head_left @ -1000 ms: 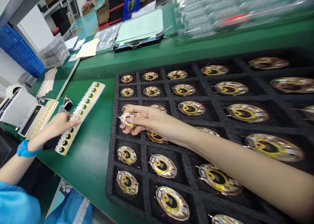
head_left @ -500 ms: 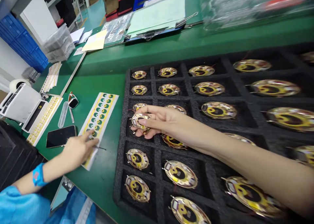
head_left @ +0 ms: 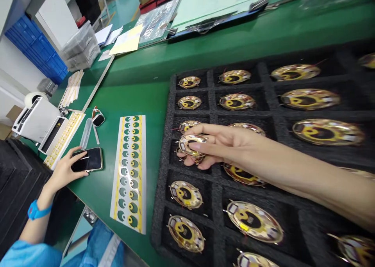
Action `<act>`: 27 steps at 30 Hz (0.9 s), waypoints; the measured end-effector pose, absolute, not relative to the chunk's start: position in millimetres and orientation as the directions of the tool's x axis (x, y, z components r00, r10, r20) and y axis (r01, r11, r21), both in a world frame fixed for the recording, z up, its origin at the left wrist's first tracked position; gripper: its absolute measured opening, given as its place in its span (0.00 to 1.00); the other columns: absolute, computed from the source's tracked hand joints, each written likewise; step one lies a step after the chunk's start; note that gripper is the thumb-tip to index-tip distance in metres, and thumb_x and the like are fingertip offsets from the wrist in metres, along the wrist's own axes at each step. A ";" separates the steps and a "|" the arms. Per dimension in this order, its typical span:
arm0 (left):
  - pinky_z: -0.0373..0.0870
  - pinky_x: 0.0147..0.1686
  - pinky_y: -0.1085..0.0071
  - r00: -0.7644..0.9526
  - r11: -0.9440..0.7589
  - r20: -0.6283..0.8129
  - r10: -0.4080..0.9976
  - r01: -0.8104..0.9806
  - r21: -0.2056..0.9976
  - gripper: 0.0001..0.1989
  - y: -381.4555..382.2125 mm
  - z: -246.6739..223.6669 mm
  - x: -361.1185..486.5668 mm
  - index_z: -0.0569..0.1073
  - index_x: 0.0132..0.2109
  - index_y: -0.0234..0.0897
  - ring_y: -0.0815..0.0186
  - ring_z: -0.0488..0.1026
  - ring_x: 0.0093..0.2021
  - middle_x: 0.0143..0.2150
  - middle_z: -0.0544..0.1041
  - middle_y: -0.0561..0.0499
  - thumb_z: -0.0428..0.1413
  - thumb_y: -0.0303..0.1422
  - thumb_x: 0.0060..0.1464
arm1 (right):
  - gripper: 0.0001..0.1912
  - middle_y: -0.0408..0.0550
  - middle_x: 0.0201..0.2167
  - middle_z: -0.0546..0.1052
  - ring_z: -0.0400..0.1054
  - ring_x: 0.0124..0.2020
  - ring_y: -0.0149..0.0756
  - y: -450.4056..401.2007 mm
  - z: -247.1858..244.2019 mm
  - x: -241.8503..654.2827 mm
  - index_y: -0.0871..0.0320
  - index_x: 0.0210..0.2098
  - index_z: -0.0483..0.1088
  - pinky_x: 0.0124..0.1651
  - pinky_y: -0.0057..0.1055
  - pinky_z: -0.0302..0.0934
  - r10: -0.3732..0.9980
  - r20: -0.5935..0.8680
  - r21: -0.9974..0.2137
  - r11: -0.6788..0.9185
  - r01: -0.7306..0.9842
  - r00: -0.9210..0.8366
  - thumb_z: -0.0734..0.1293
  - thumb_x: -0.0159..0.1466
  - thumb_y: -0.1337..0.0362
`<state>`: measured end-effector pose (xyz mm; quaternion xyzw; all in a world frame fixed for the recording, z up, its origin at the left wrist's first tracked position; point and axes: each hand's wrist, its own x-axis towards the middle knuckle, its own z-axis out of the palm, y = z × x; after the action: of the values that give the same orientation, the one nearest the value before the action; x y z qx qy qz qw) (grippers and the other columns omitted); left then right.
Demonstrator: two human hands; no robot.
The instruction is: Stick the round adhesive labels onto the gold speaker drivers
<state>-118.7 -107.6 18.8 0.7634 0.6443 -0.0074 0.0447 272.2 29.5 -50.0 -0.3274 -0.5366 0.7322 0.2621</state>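
Observation:
My right hand point(head_left: 219, 146) reaches over a black foam tray point(head_left: 160, 189) and holds a round gold-and-yellow disc point(head_left: 190, 145) between thumb and fingers, just above one compartment. Similar discs point(head_left: 185, 194) lie in the other compartments, and the hand hides part of those beneath it. My left hand point(head_left: 63, 170), with a blue wristband point(head_left: 37, 211) at the wrist, grips the lower edge of a black smartphone point(head_left: 87, 159) on the green bench top point(head_left: 155, 99). A long sticker sheet point(head_left: 129, 174) with yellow edges and rows of round green-and-white labels lies between the phone and the tray.
A white machine point(head_left: 35, 119) with a strip of yellow labels point(head_left: 63, 140) stands at the bench's left end. Glasses point(head_left: 98, 119) and a clear tube point(head_left: 86, 133) lie near it. Papers, clipboards, a plastic-wrapped stack and blue crates point(head_left: 36, 48) stand farther back.
My left hand has moved from the sticker sheet onto the smartphone. The view has swung, shifting the tray rightward. My right hand still holds the disc over the same compartment.

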 end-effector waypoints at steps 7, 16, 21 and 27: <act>0.72 0.55 0.54 0.246 -0.233 -0.132 0.960 0.966 0.110 0.31 -95.5 17.9 -121.8 0.67 0.63 0.47 0.50 0.70 0.58 0.62 0.65 0.41 0.63 0.42 0.53 | 0.21 0.46 0.32 0.80 0.75 0.31 0.33 29.7 -46.9 273.0 0.53 0.35 0.68 0.30 0.28 0.69 0.731 -0.215 -0.961 -0.277 0.006 -0.648 0.72 0.56 0.44; 0.75 0.48 0.57 0.309 -0.299 -0.126 0.943 0.950 0.095 0.28 -94.4 17.8 -104.2 0.70 0.60 0.40 0.53 0.74 0.51 0.53 0.70 0.40 0.61 0.39 0.53 | 0.22 0.44 0.29 0.80 0.75 0.28 0.32 31.8 -52.5 271.6 0.52 0.34 0.69 0.28 0.27 0.69 0.729 -0.206 -0.960 -0.280 -0.010 -0.653 0.72 0.54 0.42; 0.76 0.42 0.62 0.500 -0.480 -0.117 0.858 0.862 0.161 0.27 -105.3 20.1 -57.3 0.71 0.59 0.44 0.56 0.75 0.48 0.53 0.70 0.41 0.62 0.40 0.51 | 0.19 0.44 0.28 0.80 0.74 0.28 0.33 27.4 -44.8 272.4 0.52 0.34 0.69 0.29 0.29 0.69 0.739 -0.221 -0.958 -0.287 0.000 -0.636 0.72 0.56 0.45; 0.77 0.38 0.59 0.598 -0.565 -0.262 0.758 0.802 0.195 0.32 -118.5 22.0 -28.8 0.71 0.60 0.44 0.52 0.76 0.46 0.54 0.71 0.37 0.62 0.49 0.50 | 0.16 0.44 0.27 0.79 0.75 0.27 0.33 25.4 -39.5 272.2 0.53 0.32 0.69 0.27 0.29 0.68 0.748 -0.216 -0.954 -0.297 -0.026 -0.627 0.72 0.57 0.48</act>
<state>-28.8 -118.5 22.0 0.8814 0.4424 -0.0741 0.1481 272.2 25.4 -39.5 -0.3404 -0.5301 0.7299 0.2653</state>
